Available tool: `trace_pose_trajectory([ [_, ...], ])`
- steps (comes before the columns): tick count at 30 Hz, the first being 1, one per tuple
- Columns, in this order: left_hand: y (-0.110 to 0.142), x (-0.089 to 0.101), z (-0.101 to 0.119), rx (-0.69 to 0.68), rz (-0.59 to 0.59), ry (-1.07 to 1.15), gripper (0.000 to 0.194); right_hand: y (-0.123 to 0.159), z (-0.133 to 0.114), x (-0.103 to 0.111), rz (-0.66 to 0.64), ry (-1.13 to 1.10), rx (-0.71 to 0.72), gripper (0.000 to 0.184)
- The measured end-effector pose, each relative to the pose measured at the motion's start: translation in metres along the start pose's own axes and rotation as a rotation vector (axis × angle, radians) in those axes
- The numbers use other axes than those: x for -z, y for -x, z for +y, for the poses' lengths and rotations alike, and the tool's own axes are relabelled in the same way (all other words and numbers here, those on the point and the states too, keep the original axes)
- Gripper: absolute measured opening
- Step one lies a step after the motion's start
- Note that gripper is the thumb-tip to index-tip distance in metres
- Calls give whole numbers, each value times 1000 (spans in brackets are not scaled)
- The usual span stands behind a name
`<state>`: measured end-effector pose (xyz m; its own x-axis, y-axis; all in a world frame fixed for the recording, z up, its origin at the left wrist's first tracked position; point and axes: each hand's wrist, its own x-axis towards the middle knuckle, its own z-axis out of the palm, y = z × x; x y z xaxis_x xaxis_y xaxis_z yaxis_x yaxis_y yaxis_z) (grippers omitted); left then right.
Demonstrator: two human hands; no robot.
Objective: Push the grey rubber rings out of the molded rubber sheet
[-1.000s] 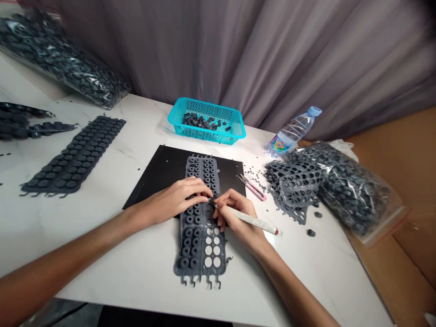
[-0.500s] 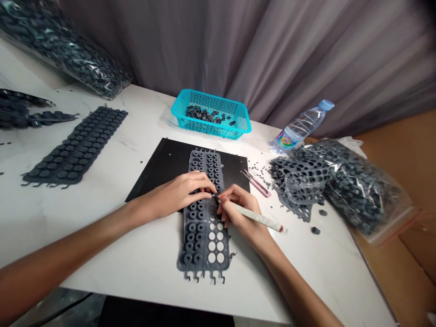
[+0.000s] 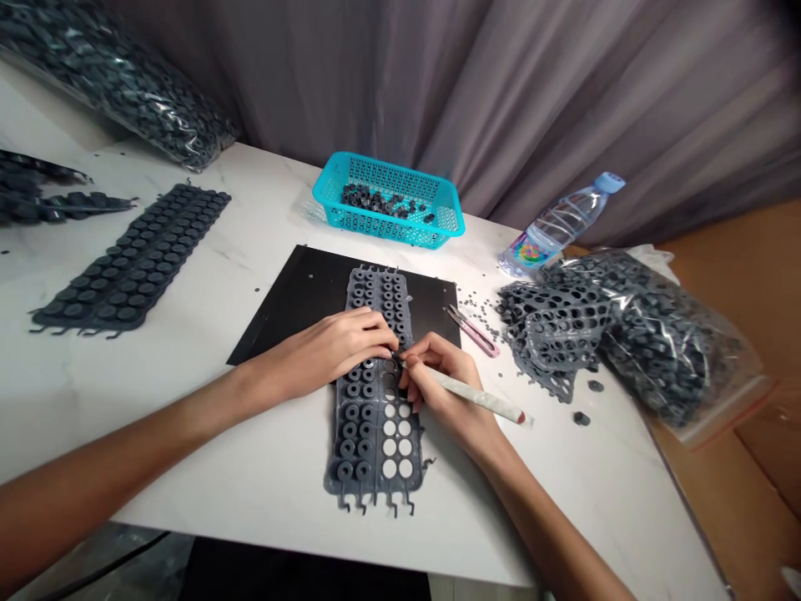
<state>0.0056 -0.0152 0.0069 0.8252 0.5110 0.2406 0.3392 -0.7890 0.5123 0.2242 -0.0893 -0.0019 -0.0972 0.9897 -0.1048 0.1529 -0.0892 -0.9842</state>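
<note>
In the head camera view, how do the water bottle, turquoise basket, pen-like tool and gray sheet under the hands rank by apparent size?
1. Gray sheet, partly covered
2. Turquoise basket
3. Water bottle
4. Pen-like tool

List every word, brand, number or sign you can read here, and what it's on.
Readable text: none.
Bottle label: colourful, but any print is too small and blurred to read.
Pale pen-like tool and blue basket: no lettering I can make out.

Draped grey curtain (image 3: 531,100), white marbled table (image 3: 250,476)
</note>
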Motion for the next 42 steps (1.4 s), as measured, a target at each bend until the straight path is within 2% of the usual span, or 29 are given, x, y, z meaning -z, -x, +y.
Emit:
trace_pose_trajectory([
  [42,0,4,1,45,-2,69,22,0,1,3,-3,8,-3,7],
])
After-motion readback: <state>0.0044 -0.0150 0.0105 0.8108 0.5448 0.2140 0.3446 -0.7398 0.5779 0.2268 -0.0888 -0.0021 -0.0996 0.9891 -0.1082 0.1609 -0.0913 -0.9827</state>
